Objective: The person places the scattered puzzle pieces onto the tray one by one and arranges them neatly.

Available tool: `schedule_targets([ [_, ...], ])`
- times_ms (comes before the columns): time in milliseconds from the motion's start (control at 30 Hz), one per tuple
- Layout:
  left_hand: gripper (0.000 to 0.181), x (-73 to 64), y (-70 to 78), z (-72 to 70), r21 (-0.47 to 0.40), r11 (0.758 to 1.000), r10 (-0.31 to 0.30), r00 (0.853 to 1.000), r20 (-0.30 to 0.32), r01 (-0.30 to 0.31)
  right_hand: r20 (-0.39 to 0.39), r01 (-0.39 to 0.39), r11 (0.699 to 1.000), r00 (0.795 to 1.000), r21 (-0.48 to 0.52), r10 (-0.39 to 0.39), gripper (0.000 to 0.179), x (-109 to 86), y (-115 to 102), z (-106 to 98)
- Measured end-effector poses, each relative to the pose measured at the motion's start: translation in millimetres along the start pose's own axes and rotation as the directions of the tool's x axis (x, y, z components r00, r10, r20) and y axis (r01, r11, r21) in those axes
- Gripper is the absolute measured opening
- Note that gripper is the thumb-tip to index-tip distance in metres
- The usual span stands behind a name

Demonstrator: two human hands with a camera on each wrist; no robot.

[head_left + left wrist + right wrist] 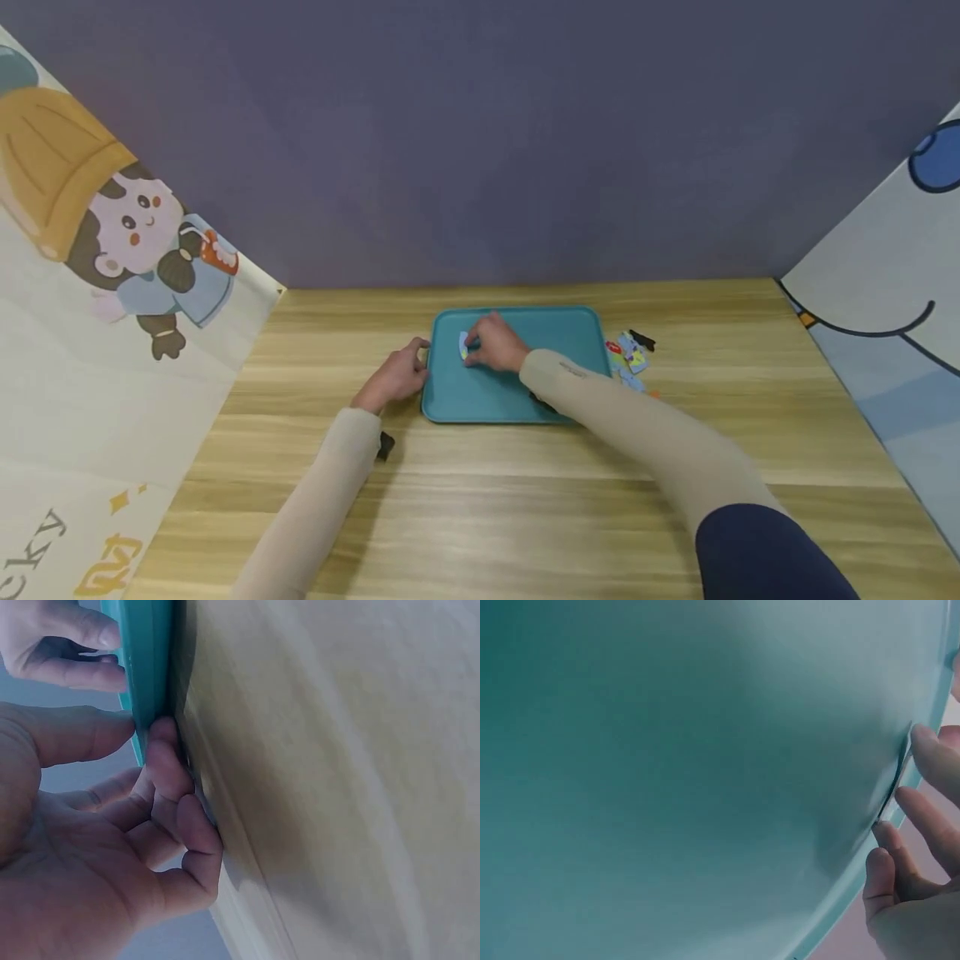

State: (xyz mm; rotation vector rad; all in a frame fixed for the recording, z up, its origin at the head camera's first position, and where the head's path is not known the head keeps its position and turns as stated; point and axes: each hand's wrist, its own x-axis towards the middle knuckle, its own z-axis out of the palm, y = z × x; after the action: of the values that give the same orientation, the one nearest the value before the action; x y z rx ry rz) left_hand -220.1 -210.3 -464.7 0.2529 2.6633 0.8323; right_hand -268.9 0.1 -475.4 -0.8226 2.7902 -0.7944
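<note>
A teal tray (510, 408) lies on the wooden table. At its left edge my left hand (397, 377) grips the rim; in the left wrist view the thumb (90, 736) lies on the rim and curled fingers are against the outer side. Over the left part of the tray, my right hand (495, 343) pinches a thin, flat light-blue puzzle piece (463, 345) with a yellowish patch. Seen from the right wrist, that piece (898, 769) stands edge-on between thumb and fingertips, near the tray's rim. Whether it touches the tray floor I cannot tell.
Just right of the tray lies a loose pile of flat coloured pieces (630, 357), light blue, yellow and red, with a black piece (642, 340) beside them. A dark wall (525, 167) rises behind the table (480, 508). My right forearm crosses the tray's right side.
</note>
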Motion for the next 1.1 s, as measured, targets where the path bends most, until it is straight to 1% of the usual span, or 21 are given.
schedule_targets([
  [100, 0.049, 0.8, 0.2, 0.9, 0.006, 1.000, 0.000, 1.000, -0.001, 0.000, -0.011, -0.011, 1.000, 1.000, 0.003, 0.011, 0.031, 4.4, -2, 3],
  [300, 0.050, 1.7, 1.8, 1.2, 0.018, 1.000, 0.002, 1.000, 0.025, -0.002, -0.014, -0.034, 0.999, 0.999, -0.004, 0.034, 0.029, 6.7, -1, 7],
  [467, 0.050, 1.1, 1.5, 1.1, 0.021, 1.000, 0.001, 1.000, 0.020, -0.001, 0.002, -0.006, 1.000, 1.000, -0.007, 0.006, 0.032, 4.5, -1, 6],
  [567, 0.051, 0.6, 1.7, -0.4, 0.024, 1.000, -0.005, 1.000, 0.016, 0.004, 0.012, 0.015, 1.000, 1.000, 0.007, -0.015, 0.035, 1.5, -1, 0],
  [667, 0.051, 1.5, 3.1, -0.7, 0.027, 1.000, -0.016, 1.000, 0.013, 0.015, 0.003, 0.030, 0.999, 1.000, 0.022, -0.030, 0.037, -3.6, 2, -9],
  [767, 0.054, 3.0, 3.9, 0.2, 0.032, 0.999, -0.020, 1.000, 0.012, 0.019, -0.012, 0.024, 1.000, 1.000, 0.020, -0.024, 0.038, -9.1, 8, -18],
  [900, 0.057, 3.4, 4.5, 1.9, 0.026, 1.000, -0.011, 1.000, 0.017, 0.011, -0.010, 0.000, 1.000, 1.000, 0.007, 0.000, 0.039, -16.2, 17, -28],
  [967, 0.057, 2.7, 4.3, 2.4, 0.019, 1.000, -0.010, 1.000, 0.019, 0.010, -0.016, -0.001, 1.000, 1.000, 0.016, 0.001, 0.039, -19.3, 20, -33],
  [1100, 0.058, 0.5, 3.6, 2.7, 0.014, 1.000, 0.003, 1.000, 0.017, -0.004, -0.024, -0.029, 0.999, 0.999, 0.042, 0.030, 0.038, -25.6, 26, -44],
])
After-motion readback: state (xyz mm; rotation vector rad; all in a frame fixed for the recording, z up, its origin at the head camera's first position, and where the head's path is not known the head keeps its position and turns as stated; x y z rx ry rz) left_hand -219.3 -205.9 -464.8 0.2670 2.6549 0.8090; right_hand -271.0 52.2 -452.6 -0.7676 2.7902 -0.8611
